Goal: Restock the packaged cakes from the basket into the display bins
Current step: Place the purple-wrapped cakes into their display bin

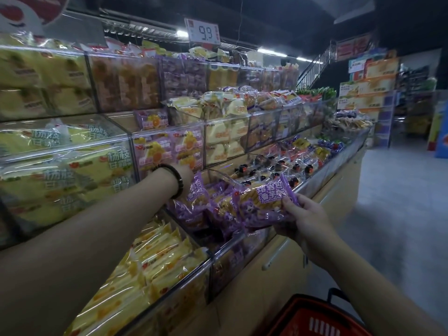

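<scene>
Risk, slip: the purple packaged cake (pixel 264 202) is pinched only at its near end by the right hand (pixel 305 221), thumb on top; glossy film could slide out and drop to the floor outside the bin
Risk, overflow: the purple bin (pixel 226 247) is already heaped near its front rim; another pack laid on top may tip over the clear wall
Risk, mix-up: the held pack hangs close to the divider, so a careless drop could land it among the dark-topped cakes (pixel 266 168) in the next bin
Risk, crush: the left hand (pixel 185 177) is pressed in among soft packs at the back of the bin
Left hand grip: fingers hidden behind the stocked purple packs (pixel 194 202); cannot tell whether it holds one
Right hand grip: clasping the purple packaged cake, above the bin's front right corner
Purple bin contents: matching purple packs, standing and leaning
Lower left bin: yellow cakes (pixel 155 263), tightly rowed
Middle tier bin: pink and orange packs (pixel 169 151)
Basket (pixel 312 318): red, at the lower edge; contents probably out of view
</scene>
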{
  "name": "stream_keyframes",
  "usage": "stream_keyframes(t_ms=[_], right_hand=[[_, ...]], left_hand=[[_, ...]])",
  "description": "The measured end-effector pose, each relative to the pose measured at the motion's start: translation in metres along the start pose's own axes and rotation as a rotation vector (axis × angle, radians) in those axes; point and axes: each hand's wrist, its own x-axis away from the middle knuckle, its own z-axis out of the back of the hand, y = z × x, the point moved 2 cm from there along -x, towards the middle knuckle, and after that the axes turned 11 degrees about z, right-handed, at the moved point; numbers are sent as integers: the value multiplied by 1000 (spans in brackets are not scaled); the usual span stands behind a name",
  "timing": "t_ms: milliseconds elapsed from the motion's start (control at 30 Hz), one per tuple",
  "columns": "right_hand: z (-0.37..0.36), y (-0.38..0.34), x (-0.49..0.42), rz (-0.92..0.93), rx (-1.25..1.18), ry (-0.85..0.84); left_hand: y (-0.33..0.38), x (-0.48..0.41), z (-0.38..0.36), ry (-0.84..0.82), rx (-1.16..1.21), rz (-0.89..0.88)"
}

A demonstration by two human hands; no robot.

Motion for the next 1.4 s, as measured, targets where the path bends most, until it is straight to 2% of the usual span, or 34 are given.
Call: stream_keyframes(t_ms=[100,233,267,367,467,700,833,933,1200,1300,1400], right_hand=[[-4,2,-2,-6,34,-9],[-13,5,-7,-9,80,-22],[-15,6,-8,-9,84,-21],[-20,7,-10,-19,73,-18],[-23,8,-12,-22,60,-6],[-30,3,-15,-8,91,25],[-35,1,-15,-6,137,8],[-37,1,-14,19,184,-5],[-52,6,-17,65,279,-74],[-57,6,-20,74,318,-66],[-63,9,-25,70,353,-91]], left_hand=[[2,4,-9,62,85,5],[3,6,-26,-100,454,28],[3,7,-29,-76,465,38],[5,10,-33,55,384,59],[6,10,-29,69,357,50],[29,11,-31,9,160,38],[34,4,-36,2,221,44],[32,8,-38,-81,144,-20],[35,12,-57,-199,58,-13],[21,5,-54,-152,187,-36],[-1,6,-40,-102,707,-101]])
